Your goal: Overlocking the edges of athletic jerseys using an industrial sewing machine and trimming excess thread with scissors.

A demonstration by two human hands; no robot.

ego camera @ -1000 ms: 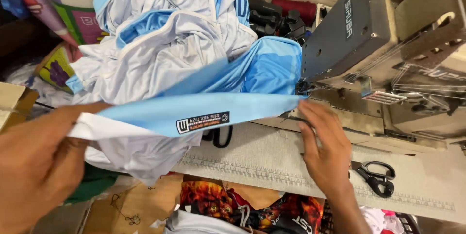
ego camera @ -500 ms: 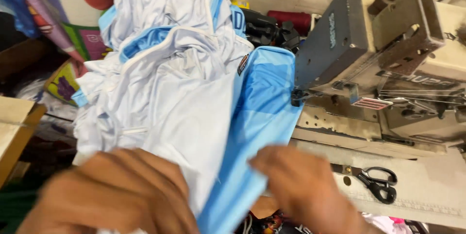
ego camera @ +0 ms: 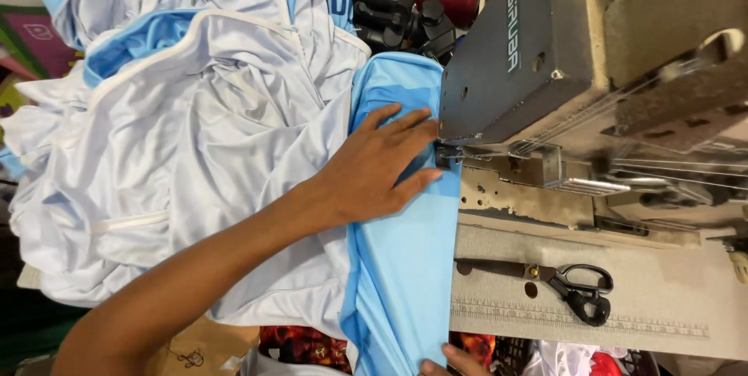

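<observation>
Meanwhile, the left hand [ego camera: 374,165] presses flat, fingers spread, on the light blue fabric panel [ego camera: 405,267] beside the grey sewing machine [ego camera: 522,49]. Only the right hand's [ego camera: 456,362] fingertips show at the panel's lower edge, their grip unclear. Black-handled scissors [ego camera: 561,282] lie on the desk [ego camera: 662,306].

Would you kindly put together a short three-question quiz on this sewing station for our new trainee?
1. True or false: the left hand lies flat on the sky-blue fabric panel beside the sewing machine.
2. Where are the black-handled scissors? A) in the right hand B) on the machine table, right of the blue panel C) on the white garment pile
3. Fill in: only the ____ of the right hand show at the bottom edge, on the blue panel.

Key: 1 true; 2 B; 3 fingertips.
</observation>
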